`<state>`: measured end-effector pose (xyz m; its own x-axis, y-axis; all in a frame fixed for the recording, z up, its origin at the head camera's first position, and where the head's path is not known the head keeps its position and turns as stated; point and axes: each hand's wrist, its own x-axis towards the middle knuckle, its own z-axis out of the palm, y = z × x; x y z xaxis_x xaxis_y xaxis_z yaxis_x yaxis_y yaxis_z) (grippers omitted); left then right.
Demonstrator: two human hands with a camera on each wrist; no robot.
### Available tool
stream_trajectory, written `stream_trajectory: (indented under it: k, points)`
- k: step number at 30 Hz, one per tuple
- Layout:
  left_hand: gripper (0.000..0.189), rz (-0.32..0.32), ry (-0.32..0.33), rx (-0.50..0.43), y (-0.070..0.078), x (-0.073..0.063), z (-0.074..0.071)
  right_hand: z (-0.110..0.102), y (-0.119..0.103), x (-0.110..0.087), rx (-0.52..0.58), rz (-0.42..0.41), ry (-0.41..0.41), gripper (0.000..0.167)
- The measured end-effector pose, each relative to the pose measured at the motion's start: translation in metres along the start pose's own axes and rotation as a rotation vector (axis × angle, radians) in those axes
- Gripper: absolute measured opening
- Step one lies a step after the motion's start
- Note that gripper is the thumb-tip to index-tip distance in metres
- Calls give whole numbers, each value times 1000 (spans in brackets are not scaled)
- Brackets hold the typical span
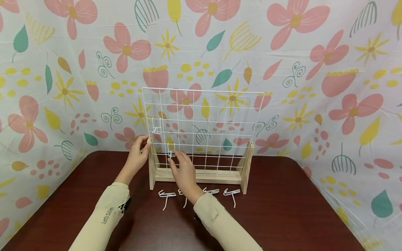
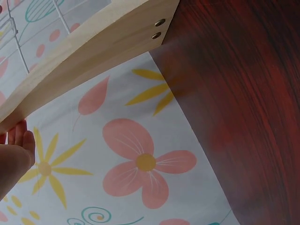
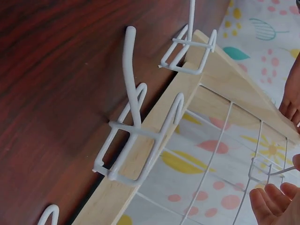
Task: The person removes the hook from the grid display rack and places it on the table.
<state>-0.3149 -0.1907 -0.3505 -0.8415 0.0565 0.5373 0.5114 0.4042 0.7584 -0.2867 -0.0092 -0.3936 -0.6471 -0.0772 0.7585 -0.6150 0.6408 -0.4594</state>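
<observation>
A white wire grid panel (image 1: 201, 132) stands upright in a wooden stand (image 1: 201, 179). My left hand (image 1: 138, 153) grips the top of the stand's left upright (image 2: 79, 61), its fingers curled at the wood's edge in the left wrist view. Low on the left of the grid hangs a white wire hook (image 3: 260, 169), and my right hand (image 1: 183, 170) pinches its prong between thumb and fingers. Another white hook (image 1: 156, 129) hangs higher, near the grid's left edge.
Several loose white hooks lie in a row on the dark reddish-brown table (image 1: 282, 209) before the stand, among them a left one (image 1: 167, 194) and a right one (image 1: 231, 192). A flower-patterned cloth (image 1: 201, 52) hangs behind and along both sides.
</observation>
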Motion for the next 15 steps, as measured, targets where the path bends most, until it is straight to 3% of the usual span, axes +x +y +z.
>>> stream_trajectory:
  k: [5,15]
  points:
    - [31,19,3,8,19,-5,-2,0,0,2,20,3,3,33]
    - [33,51,4,14,-19,3,1,1,1,4,80,-77,53,24]
